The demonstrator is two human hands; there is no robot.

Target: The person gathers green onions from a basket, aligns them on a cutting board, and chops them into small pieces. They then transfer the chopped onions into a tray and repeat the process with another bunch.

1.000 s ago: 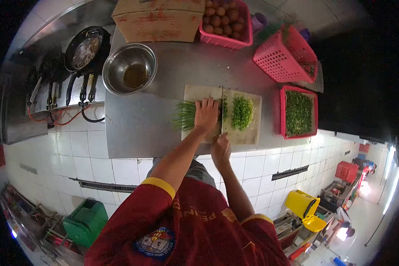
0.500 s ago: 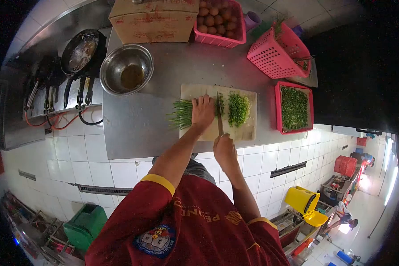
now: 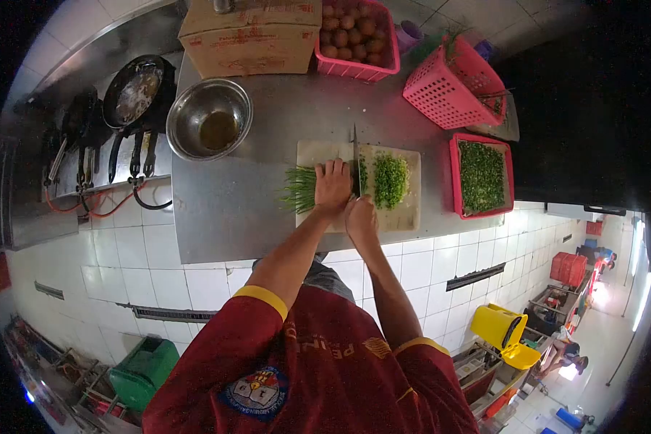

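A bunch of green onions (image 3: 300,192) lies across the white cutting board (image 3: 410,217), its long green ends sticking out past the left edge. My left hand (image 3: 333,186) presses down on the bunch, fingers close together and curled over it. Right beside those fingertips stands the blade of a knife (image 3: 355,163), its tip pointing away from me. My right hand (image 3: 361,215) is closed around the knife's handle at the near edge of the board. Chopped green onion (image 3: 391,181) forms a pile on the board's right side, with a few cut bits beside the blade.
A steel bowl (image 3: 210,119) with brownish liquid stands at the left. Behind are a cardboard box (image 3: 249,43) and a pink basket of eggs (image 3: 358,69). At the right are a tilted pink basket (image 3: 448,90) and a pink tray (image 3: 456,173) of chopped greens. Pans (image 3: 139,90) sit far left.
The knife and my right hand have moved forward, away from me, and the blade now stands straighter along the bunch. My left hand stays on the green onions.
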